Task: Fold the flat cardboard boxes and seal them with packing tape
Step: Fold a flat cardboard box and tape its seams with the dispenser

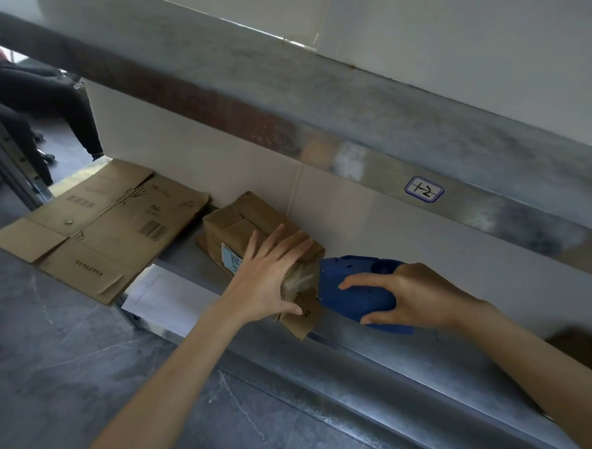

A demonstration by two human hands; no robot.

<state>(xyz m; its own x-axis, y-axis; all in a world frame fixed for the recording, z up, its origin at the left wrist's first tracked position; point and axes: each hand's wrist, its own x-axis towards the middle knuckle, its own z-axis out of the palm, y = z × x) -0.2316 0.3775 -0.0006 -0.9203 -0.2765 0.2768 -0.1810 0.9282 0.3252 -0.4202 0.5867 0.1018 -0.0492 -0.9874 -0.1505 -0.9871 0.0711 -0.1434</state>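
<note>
Box (249, 214) lengthwise near-to-far, left hand (273, 277) pressing it, right hand (418, 291) holding dispenser (355, 279)

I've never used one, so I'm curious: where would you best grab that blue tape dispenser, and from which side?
Grip the blue tape dispenser by its rounded rear body, from above on the right, as the right hand does. Its front end sits against the box under the left hand, so that end is blocked.

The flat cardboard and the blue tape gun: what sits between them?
In the head view, a folded cardboard box lies there, under the left hand; the right hand grips the tape gun.
</note>
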